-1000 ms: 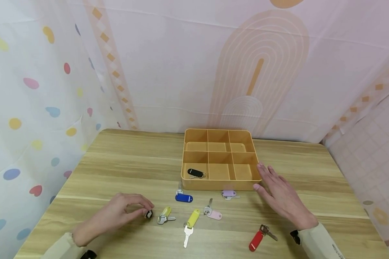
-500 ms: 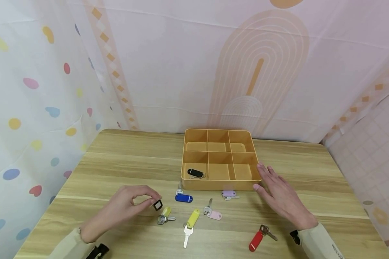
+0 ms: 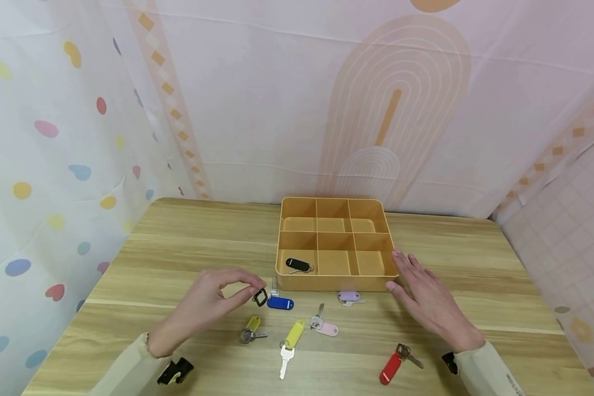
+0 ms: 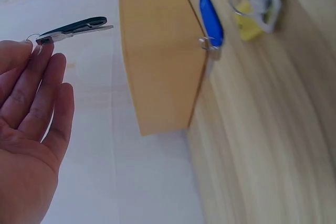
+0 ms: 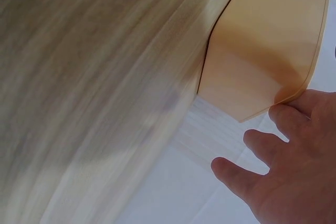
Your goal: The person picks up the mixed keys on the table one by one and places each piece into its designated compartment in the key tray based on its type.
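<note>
My left hand (image 3: 213,300) pinches a key with a black tag (image 4: 73,29) by its ring, between thumb and fingertip. In the head view it hangs just left of the key with a blue tag (image 3: 280,303). An orange box with six compartments is an organizer tray (image 3: 336,282); in its front left compartment lies another black-tagged key (image 3: 297,264). My right hand (image 3: 433,302) has its fingers stretched out, touching the tray's right front corner. In the right wrist view its fingertips lie along the tray's rim (image 5: 294,96).
In front of the tray lie two keys with yellow tags (image 3: 294,334), a pink-tagged key (image 3: 326,329) and a purple-tagged key (image 3: 348,296). A red-tagged key (image 3: 390,368) is nearer the right hand. Behind the wooden table (image 3: 203,236) hangs a patterned curtain (image 3: 257,110).
My left hand has lifted the black-tagged key and carried it right and towards the tray, past the left yellow-tagged key. My right hand has stayed at the tray's corner.
</note>
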Tool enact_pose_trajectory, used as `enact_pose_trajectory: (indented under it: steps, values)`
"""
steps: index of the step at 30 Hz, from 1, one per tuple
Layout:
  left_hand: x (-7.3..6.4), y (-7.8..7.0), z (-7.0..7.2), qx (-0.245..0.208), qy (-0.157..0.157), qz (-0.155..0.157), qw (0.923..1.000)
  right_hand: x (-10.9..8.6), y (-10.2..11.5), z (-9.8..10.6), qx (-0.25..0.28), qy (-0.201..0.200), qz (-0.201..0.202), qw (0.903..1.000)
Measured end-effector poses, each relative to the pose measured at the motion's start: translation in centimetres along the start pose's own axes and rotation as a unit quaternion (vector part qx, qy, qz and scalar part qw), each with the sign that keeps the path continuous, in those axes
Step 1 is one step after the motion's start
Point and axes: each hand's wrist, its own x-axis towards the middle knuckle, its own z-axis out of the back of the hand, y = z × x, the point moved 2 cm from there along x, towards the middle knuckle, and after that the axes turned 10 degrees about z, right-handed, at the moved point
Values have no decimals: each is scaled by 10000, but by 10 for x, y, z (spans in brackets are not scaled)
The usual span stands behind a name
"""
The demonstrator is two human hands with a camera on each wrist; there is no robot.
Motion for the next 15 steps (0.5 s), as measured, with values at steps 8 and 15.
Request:
enact_pose_trajectory:
  steps: [8, 15]
  values:
    - [14, -12, -6, -209, -199, -194, 9994, 0, -1, -1, 52, -4, -34, 10000]
    - [26, -19, -11, -344, -254, -106, 9990, 0, -2, -1, 64, -19, -8, 10000]
